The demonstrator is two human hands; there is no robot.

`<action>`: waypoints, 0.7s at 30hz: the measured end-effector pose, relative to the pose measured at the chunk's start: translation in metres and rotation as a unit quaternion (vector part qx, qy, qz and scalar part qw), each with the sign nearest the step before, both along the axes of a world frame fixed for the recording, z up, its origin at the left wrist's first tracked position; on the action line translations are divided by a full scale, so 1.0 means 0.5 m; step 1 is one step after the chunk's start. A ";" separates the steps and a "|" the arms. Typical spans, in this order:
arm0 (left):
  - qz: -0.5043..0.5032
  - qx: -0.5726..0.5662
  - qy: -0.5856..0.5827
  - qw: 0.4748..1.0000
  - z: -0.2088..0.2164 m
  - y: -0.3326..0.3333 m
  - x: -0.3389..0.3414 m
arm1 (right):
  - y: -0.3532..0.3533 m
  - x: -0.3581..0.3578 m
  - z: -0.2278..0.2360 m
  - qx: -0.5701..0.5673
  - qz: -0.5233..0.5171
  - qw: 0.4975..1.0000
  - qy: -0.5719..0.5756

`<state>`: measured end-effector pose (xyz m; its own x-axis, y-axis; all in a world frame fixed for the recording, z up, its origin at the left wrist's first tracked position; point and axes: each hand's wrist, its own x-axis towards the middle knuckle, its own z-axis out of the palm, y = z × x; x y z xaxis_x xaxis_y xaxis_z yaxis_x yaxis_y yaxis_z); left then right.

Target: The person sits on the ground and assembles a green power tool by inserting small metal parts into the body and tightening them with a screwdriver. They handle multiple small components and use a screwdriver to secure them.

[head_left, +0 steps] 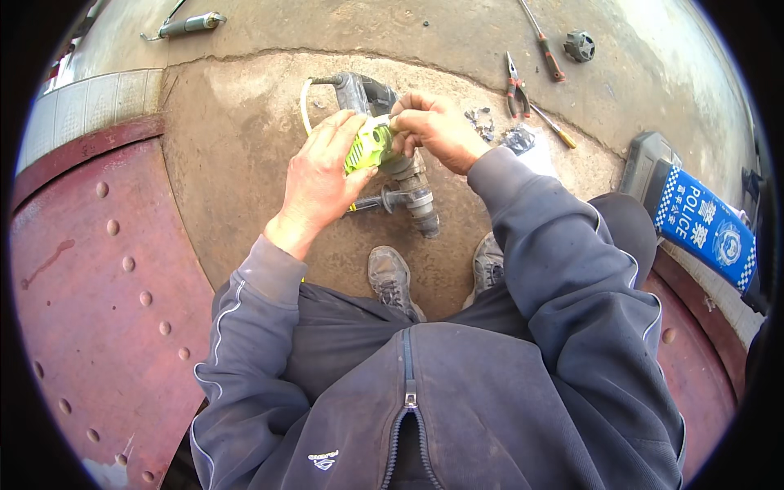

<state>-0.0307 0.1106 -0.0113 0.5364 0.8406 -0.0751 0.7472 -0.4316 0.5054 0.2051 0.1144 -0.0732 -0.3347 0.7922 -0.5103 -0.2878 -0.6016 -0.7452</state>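
My left hand (314, 175) is wrapped round a bright yellow-green plastic housing piece (369, 149) with slots in its side. At that piece's right edge, the fingers of my right hand (437, 131) are pinched together; whatever lies between the fingertips is hidden. Under both hands a grey rotary hammer drill (420, 200) lies on the ground, its chuck end toward my shoes. Its side handle (371, 202) sticks out to the left. A pale cord (305, 106) curves down from the drill's rear grip and passes behind my left hand.
On the ground to the right lie pliers (514, 90), a red-handled screwdriver (551, 61), a yellow-handled screwdriver (563, 135), a round dark part (580, 46) and small loose pieces (482, 122). A grease gun (192, 24) lies far left. Red riveted metal (106, 269) borders my left.
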 end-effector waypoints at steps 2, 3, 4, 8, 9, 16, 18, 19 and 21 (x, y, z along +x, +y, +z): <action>0.001 0.008 -0.002 1.000 0.001 -0.002 0.006 | 0.001 0.006 -0.010 -0.013 -0.042 0.998 0.047; 0.006 0.014 -0.002 1.000 0.002 -0.002 0.007 | 0.004 0.011 -0.008 -0.020 -0.043 0.996 0.072; -0.001 0.032 -0.002 0.999 0.005 0.000 0.008 | 0.004 0.017 -0.004 -0.027 -0.043 0.994 0.096; -0.005 0.102 -0.030 0.994 0.032 0.010 0.014 | 0.005 0.021 0.024 -0.029 -0.076 0.982 0.172; -0.001 0.121 -0.046 0.992 0.042 0.012 0.018 | 0.005 0.022 0.037 -0.026 -0.083 0.979 0.187; 0.102 0.043 -0.239 0.965 0.094 0.006 0.040 | -0.001 0.022 0.127 0.078 -0.072 0.990 0.096; 0.135 -0.037 -0.302 0.943 0.097 -0.001 0.044 | -0.004 0.019 0.142 0.101 -0.069 0.988 0.090; 0.150 -0.078 -0.332 0.928 0.097 -0.004 0.046 | -0.005 0.016 0.148 0.113 -0.064 0.988 0.084; 0.165 -0.118 -0.372 0.906 0.097 -0.007 0.048 | -0.007 0.012 0.157 0.129 -0.056 0.988 0.070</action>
